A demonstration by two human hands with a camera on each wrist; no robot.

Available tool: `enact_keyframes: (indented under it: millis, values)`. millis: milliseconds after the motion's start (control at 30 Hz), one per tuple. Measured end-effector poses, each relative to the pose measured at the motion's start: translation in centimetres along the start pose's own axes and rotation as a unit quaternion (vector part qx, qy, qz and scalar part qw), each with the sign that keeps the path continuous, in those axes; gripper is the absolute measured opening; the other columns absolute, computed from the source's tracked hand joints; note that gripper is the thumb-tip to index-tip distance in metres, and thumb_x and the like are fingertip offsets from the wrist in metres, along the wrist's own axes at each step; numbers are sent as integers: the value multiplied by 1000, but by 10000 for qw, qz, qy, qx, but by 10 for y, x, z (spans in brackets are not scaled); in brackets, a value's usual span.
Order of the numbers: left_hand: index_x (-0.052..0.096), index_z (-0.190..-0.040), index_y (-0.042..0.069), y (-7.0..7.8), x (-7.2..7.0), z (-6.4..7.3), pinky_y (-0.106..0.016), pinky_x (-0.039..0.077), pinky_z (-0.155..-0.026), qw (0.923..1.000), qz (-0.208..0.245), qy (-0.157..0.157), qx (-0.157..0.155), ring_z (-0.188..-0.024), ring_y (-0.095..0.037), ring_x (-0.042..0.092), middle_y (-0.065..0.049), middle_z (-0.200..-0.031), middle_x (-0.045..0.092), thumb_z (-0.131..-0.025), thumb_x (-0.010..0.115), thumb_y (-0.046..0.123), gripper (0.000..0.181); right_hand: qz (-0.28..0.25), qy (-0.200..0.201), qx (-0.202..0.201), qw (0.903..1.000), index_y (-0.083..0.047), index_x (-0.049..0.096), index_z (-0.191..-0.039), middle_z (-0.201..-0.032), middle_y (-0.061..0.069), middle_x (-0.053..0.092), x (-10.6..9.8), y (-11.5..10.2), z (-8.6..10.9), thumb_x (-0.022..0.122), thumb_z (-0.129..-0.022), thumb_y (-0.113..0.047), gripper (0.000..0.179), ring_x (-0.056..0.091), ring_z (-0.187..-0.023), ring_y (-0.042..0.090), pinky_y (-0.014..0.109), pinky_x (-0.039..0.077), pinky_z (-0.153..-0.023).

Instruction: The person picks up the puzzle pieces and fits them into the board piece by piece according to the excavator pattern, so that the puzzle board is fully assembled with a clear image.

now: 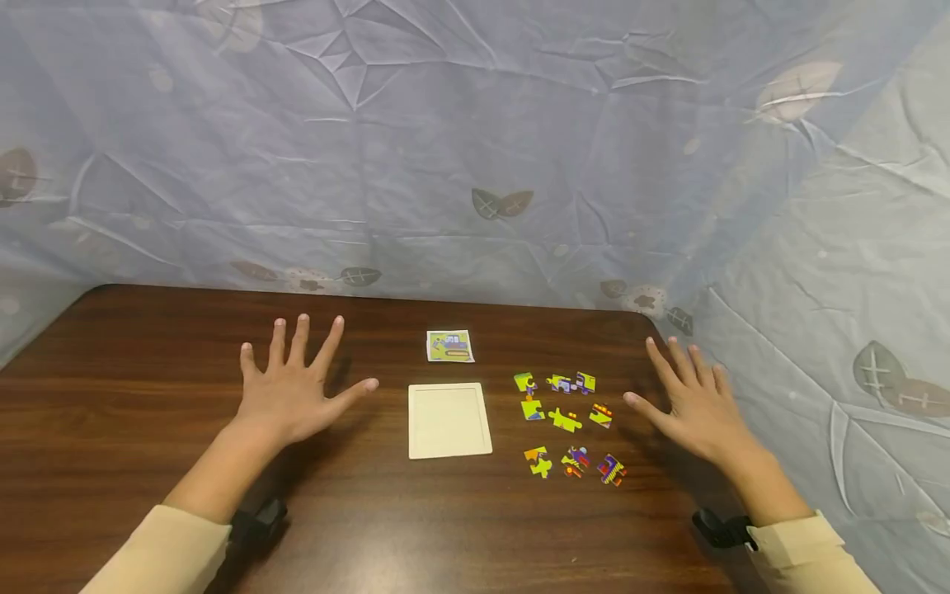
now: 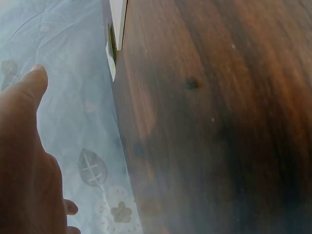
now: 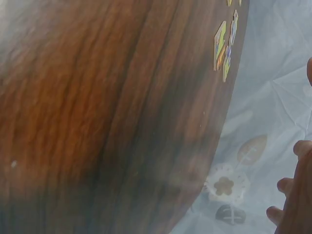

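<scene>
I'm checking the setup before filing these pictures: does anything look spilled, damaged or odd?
Nothing stands out as spilled, damaged or odd. The puzzle pieces lie loose to the right of the tray, and the picture card lies beyond it.

Curtained-off nook: leaf-print cloth behind table

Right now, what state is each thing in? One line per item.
left hand: fingers spread, holding nothing
right hand: fingers spread, holding nothing
tray: flat on the table, no pieces in it
puzzle pieces: picture side up, scattered; can't tell if some touch
picture card: flat, picture side up
curtain: hanging, creased
</scene>
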State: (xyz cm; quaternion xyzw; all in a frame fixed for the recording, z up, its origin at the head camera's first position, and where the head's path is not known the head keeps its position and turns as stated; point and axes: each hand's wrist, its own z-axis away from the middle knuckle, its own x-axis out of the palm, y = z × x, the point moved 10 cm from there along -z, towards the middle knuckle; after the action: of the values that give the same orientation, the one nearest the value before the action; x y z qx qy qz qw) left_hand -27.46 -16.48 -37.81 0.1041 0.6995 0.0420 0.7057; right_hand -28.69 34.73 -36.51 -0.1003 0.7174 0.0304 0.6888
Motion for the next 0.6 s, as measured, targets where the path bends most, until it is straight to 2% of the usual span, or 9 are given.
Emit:
enact_keyframes:
  millis: [167,267,367,467,533,600]
  values:
    - [-11,-168,35,6,4,0,-86,0,-117,9999,39,-28,96,-160,-55,1,-28,-174,-3,-89,32,93,107,-38,80,-339,9994,-33,4,-170,-176,20,12,2,-13,-8,51,-100,-68,91,12,-161,50,76,7,-123]
    - [-8,-168,34,13,7,0,-84,5,-119,9997,88,-65,216,-161,-53,6,-27,-175,-1,-89,33,92,107,-139,198,-700,9972,-31,15,-169,-175,18,21,2,-25,-13,56,-100,-64,87,20,-160,46,70,10,-127]
    - [1,-170,28,22,11,-1,-80,13,-121,9990,130,-122,421,-160,-52,14,-26,-174,9,-90,36,91,107,-266,335,-1152,9924,-23,30,-166,-170,18,32,2,-41,-21,63,-99,-59,83,31,-157,44,67,16,-128]
    - [14,-170,21,36,16,-2,-76,25,-121,9968,244,-207,734,-157,-53,25,-27,-171,22,-89,42,90,110,-343,417,-1526,9868,-16,43,-161,-164,17,43,4,-57,-30,67,-98,-54,78,41,-151,43,65,28,-125]
    - [22,-169,16,47,21,-2,-73,39,-114,9940,395,-318,970,-153,-55,33,-27,-168,31,-87,47,90,113,-435,379,-1716,9835,-12,49,-156,-160,16,49,6,-67,-36,69,-98,-52,73,47,-147,42,64,35,-121]
    - [28,-166,12,57,27,-2,-71,48,-105,9900,591,-503,1179,-150,-55,37,-27,-164,37,-85,53,89,115,-580,260,-1858,9805,-9,55,-151,-154,14,55,10,-75,-42,71,-98,-49,68,53,-143,41,62,41,-117]
